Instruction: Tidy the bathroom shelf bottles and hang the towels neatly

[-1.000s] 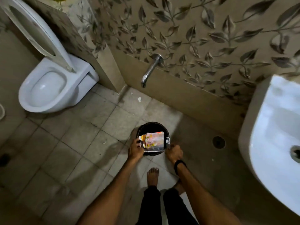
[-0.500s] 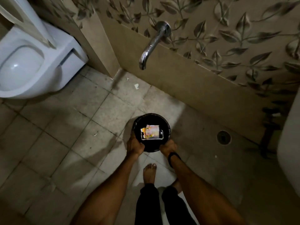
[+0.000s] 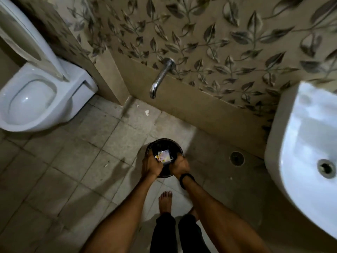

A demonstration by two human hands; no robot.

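Both arms reach straight down toward a small round black plastic bucket that sits low over the grey tiled floor, a little past the bare foot at six o'clock. The left hand is wrapped over the bucket's rim at its eight o'clock, fingers curled tight on the edge. The right hand, with a black band at the wrist, grips the rim at four o'clock the same way. Inside the bucket lies a crumpled pale wrapper with pink and yellow print; it is too small and blurred to say what it is, possibly a sachet or packet.

The chrome wall spout hangs off the leaf-patterned beige wall at twelve o'clock, well apart from the bucket, with clear tile between. A white ceramic toilet with its seat raised fills the ten o'clock side, its front edge jutting over the floor. A white ceramic washbasin crowds in at three o'clock, its rounded edge near the right forearm. A round dark floor drain lies between bucket and basin. The widest open floor spreads toward eight o'clock, dotted with a few white scraps.
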